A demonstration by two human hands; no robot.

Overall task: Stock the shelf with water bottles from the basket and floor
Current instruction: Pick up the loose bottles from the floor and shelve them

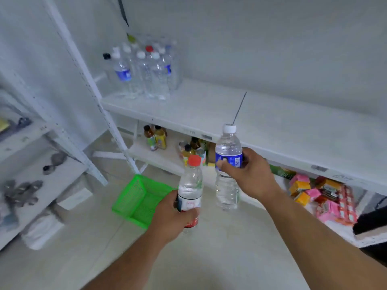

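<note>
White shelf (209, 103) beyond your fingers already carries a bottle cluster (144, 72); your left hand (173, 218) grips a red-capped bottle (191, 185), right hand (251, 172) a blue-labelled bottle (228, 155), both unshelved above the seemingly empty basket (138, 197).

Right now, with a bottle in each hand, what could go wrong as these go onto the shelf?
1. The bottle cluster on the shelf stands packed tight at the left; setting a new bottle against it might topple some.
2. The left hand grips the red-capped bottle low, so it could tip.
3. The right hand holds the white-capped bottle near the shelf lip; it may bump.
</note>
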